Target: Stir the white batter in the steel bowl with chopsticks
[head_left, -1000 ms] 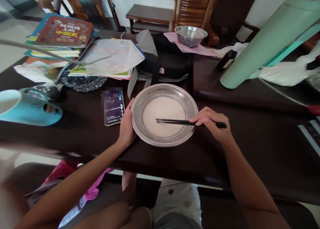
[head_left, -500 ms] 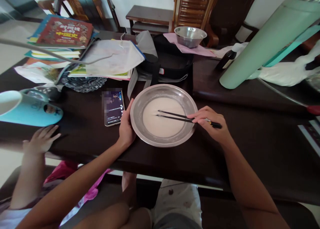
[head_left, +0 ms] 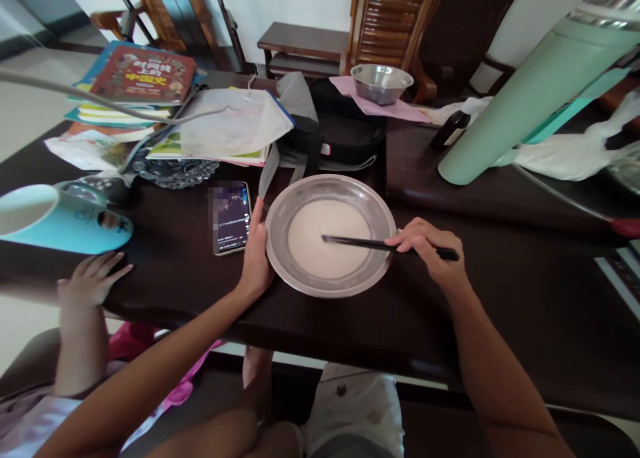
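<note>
A shallow steel dish [head_left: 376,208] holding pale, milky batter [head_left: 320,235] sits on the dark table in front of me. My left hand [head_left: 256,261] rests against the dish's left rim, fingers curved along its edge. My right hand [head_left: 430,255] is closed on a pair of black chopsticks [head_left: 363,243] whose tips lie in the batter near the middle of the dish.
A phone [head_left: 231,217] lies just left of the dish. Another person's small hand [head_left: 95,278] rests on the table edge by a blue lamp base [head_left: 70,225]. Books [head_left: 140,78], a black bag [head_left: 340,128], a small steel bowl [head_left: 381,83] and a green cylinder [head_left: 530,91] stand behind.
The chopsticks have swung in the batter, spreading apart and closing together again. A second person's hand has appeared at the left table edge. My left hand stays on the rim.
</note>
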Demonstrator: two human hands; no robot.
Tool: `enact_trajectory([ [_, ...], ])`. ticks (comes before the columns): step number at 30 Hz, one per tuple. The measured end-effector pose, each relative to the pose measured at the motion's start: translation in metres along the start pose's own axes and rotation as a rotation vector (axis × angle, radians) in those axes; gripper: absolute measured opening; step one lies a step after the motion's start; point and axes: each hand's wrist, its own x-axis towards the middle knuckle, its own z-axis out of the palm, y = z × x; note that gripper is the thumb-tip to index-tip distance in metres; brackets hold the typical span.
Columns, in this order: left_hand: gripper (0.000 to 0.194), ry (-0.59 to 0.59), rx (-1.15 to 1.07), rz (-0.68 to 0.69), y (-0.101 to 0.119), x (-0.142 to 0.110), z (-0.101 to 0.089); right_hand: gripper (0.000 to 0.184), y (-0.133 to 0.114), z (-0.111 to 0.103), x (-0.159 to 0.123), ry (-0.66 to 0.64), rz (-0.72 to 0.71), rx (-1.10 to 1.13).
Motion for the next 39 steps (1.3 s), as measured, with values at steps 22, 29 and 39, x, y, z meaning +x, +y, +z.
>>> enact_trajectory([
  [22,0.076,-0.062,-0.097,-0.114,-0.0012,0.0016,0.0004,0.038,0.0010,-0.0010,-0.0003,0.027,-0.015,0.021],
  [29,0.076,-0.055,-0.001,-0.096,-0.0022,0.0019,-0.0026,0.026,0.0023,0.0012,0.0012,-0.040,-0.039,-0.035],
  [39,0.073,-0.046,-0.017,-0.096,-0.0019,0.0023,-0.0015,0.027,-0.0004,0.0021,0.0019,-0.060,-0.053,-0.031],
])
